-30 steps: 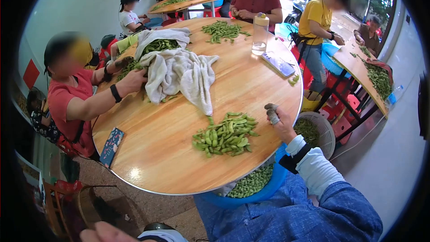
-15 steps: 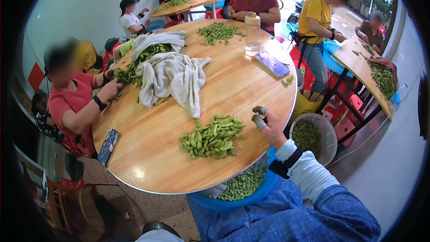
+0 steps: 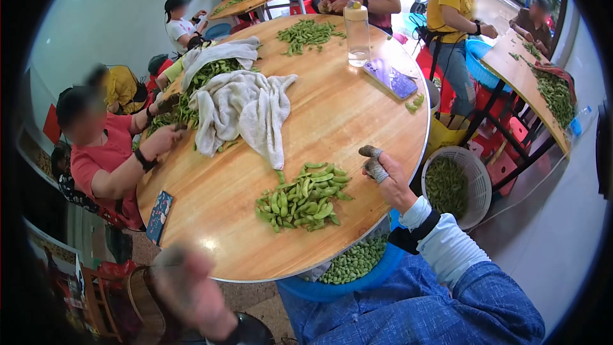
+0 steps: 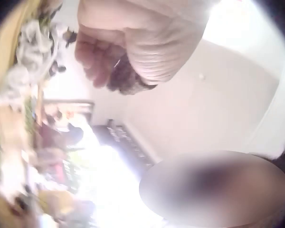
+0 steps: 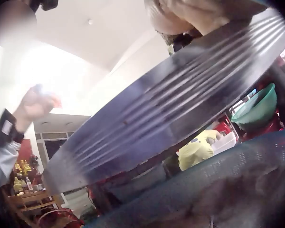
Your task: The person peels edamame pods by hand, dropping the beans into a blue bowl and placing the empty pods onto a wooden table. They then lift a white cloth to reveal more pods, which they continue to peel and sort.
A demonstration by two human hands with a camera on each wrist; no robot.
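My right hand (image 3: 392, 182) rests at the near right edge of the round wooden table (image 3: 338, 115), fingers loosely bent, grey wraps on the thumb and a finger. Nothing shows in its grasp. Just left of it lies a heap of green soybean pods (image 3: 303, 198). My left hand (image 3: 195, 291), blurred, hangs in the air off the near left edge of the table. In the left wrist view its relaxed fingers curl loosely beside a dark-wrapped thumb (image 4: 128, 80), with no held thing visible. Below the table edge, a blue basin (image 3: 367, 284) contains shelled green beans (image 3: 354, 260).
A pale towel (image 3: 239, 105) partly covers more pods, where a person in a pink shirt (image 3: 108, 163) works. A water bottle (image 3: 357, 35), a purple phone (image 3: 391, 78) and a patterned phone (image 3: 159, 217) are on the table. A white basket (image 3: 477, 204) stands right of it.
My left hand, low at the frame's bottom at first and then out of view, has risen beside the table's near left edge. My right hand has stayed near the table's right edge.
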